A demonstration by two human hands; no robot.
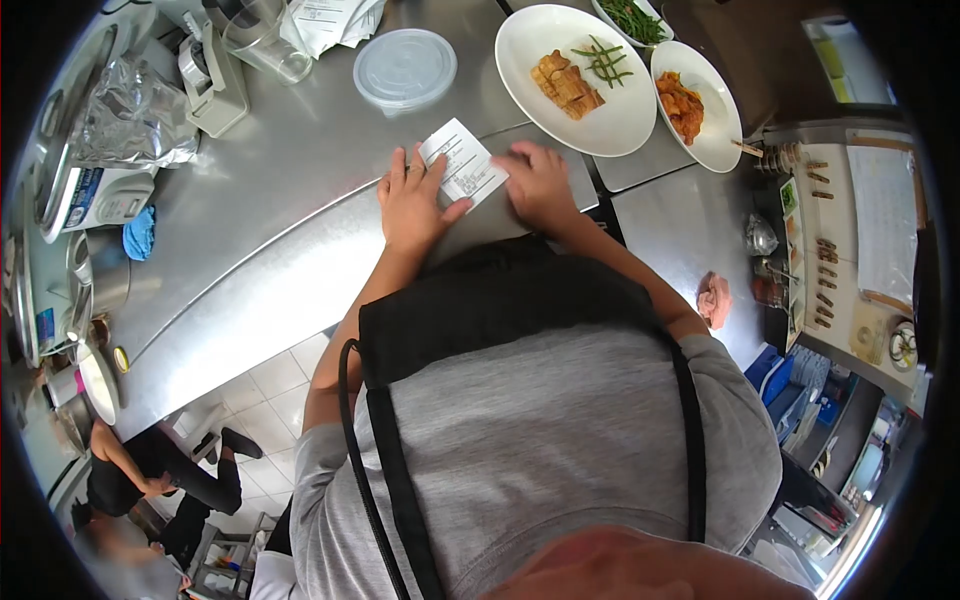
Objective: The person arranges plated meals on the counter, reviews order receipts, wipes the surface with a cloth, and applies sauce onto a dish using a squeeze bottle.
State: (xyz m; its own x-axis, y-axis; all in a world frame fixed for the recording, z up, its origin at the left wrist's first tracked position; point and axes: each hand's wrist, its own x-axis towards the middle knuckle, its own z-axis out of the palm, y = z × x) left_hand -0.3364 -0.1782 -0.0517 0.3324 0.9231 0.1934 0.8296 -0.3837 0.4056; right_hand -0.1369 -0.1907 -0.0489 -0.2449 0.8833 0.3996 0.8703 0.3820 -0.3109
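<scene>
A white printed receipt (464,166) lies tilted on the steel counter (290,160), between my two hands. My left hand (412,205) rests on its left side, fingers spread and thumb reaching to the lower edge. At the right edge of the paper is my right hand (542,188), its fingers bent and blurred, so I cannot tell whether they pinch it. Just beyond, an oval white plate (545,30) carries browned, sliced food (567,85) and green beans (603,62). Beside it, another white dish (715,140) contains reddish-orange food (680,107).
A lidded plastic tub (404,68), clear cup (268,45), tape dispenser (213,85) and more paper slips (330,22) stand at the back left. A bowl of greens (632,18) sits at the top. Another person (160,480) is at lower left; a pink cloth (713,300) lies right.
</scene>
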